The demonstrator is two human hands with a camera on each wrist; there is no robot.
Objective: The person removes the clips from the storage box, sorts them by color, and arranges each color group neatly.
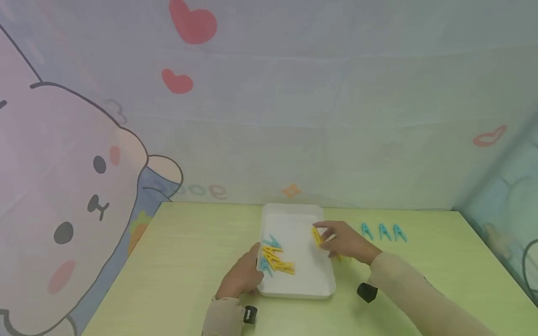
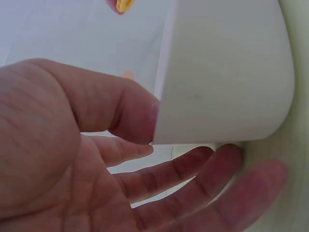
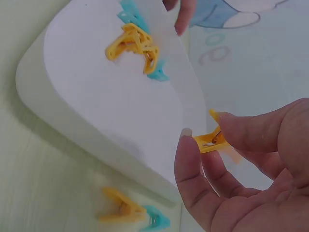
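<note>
A white tray [image 1: 300, 284] lies on the table, with several yellow clothespins [image 1: 284, 268] and blue clothespins [image 1: 273, 242] heaped along its left side. My left hand [image 1: 243, 275] holds the tray's left edge; in the left wrist view the thumb [image 2: 137, 113] presses at the rim and the fingers [image 2: 193, 188] lie along the outside of the wall. Over the tray's right side, my right hand [image 1: 342, 240] pinches a yellow clothespin [image 3: 210, 141] between thumb and fingertips. Its two legs stand apart in the right wrist view.
Three blue clothespins [image 1: 384, 232] stand in a row right of the tray. Beside the tray's right wall lie a yellow clothespin [image 3: 120, 207] and a blue clothespin [image 3: 155, 219], partly hidden under my right hand in the head view. A printed cloth [image 1: 294, 116] hangs behind the table [image 1: 189, 247].
</note>
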